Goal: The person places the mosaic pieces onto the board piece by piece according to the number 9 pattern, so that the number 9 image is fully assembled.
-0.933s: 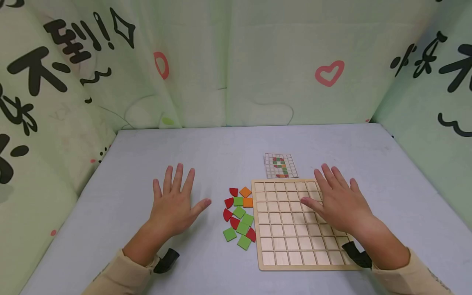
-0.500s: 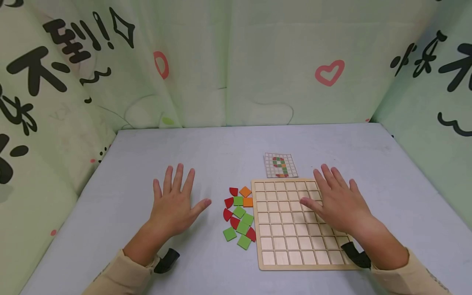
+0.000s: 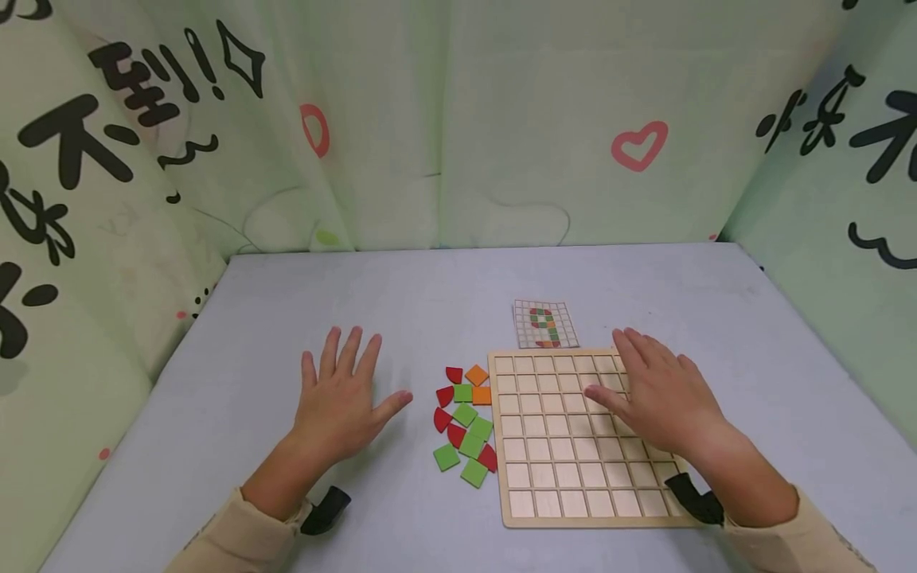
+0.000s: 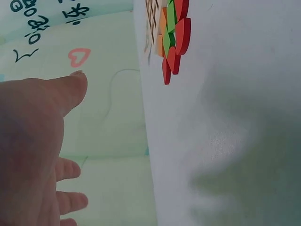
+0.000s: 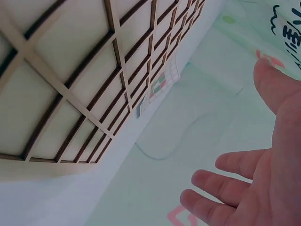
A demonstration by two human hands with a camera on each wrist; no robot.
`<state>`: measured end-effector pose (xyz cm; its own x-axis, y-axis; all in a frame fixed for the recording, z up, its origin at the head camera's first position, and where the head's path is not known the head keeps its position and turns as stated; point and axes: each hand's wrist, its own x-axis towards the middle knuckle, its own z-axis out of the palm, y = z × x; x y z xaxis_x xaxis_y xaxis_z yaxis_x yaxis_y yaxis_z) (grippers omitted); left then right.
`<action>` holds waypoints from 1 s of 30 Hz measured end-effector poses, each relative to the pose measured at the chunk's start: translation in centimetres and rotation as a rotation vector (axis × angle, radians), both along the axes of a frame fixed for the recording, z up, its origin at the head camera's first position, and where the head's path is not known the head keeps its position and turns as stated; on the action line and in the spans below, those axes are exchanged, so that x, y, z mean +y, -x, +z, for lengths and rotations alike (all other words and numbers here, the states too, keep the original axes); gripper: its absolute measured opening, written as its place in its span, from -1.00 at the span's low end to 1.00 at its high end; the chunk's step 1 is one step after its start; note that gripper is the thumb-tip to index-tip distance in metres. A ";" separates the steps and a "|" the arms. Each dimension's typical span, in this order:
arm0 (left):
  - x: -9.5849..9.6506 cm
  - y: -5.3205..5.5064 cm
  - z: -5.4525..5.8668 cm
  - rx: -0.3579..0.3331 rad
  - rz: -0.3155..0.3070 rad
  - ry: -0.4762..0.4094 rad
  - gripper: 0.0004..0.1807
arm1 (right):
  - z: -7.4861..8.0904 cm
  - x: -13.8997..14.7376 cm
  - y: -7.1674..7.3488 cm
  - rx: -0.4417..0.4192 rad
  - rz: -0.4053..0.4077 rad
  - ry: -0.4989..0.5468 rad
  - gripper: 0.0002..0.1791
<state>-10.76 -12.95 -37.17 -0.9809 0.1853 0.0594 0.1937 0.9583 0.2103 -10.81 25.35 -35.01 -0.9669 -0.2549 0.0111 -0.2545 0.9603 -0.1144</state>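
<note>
My left hand [image 3: 337, 414] hovers over the table left of the loose tiles, fingers straight and spread, with nothing held. Above the right part of a wooden grid board [image 3: 559, 450] is my right hand [image 3: 666, 398], its fingers straight and holding nothing. It hides some of the board's cells. In the right wrist view the board [image 5: 89, 84] lies below and beside the palm. Between the left hand and the board lie green squares [image 3: 446, 457], red quarter-round tiles [image 3: 442, 419] and orange squares [image 3: 476, 375]. The visible cells hold no tiles.
Behind the board lies a pattern card [image 3: 546, 324] with a gridded figure in red, green and orange. A pale table [image 3: 358, 294] carries everything. Printed curtains [image 3: 501, 159] close off its back and both sides.
The right hand's fingers have drawn closer together and the left hand has shifted very slightly. The tiles, board and card lie as before; the head view tilted a little.
</note>
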 end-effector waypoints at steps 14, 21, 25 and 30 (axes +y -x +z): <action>0.1 -0.2 -0.2 0.175 -0.194 -0.107 -0.17 | 0.1 0.4 -0.1 0.075 0.037 0.121 -0.02; 0.2 -0.2 -0.8 0.197 -0.311 -0.178 -0.31 | -0.2 0.7 -0.2 0.052 0.041 0.172 -0.02; 0.5 0.0 -1.1 0.159 -0.341 -0.223 -0.36 | -0.2 1.0 -0.2 0.018 0.036 0.212 -0.03; 1.0 0.2 -1.2 0.098 -0.349 -0.292 -0.38 | -0.3 1.4 0.0 -0.034 0.024 0.255 -0.02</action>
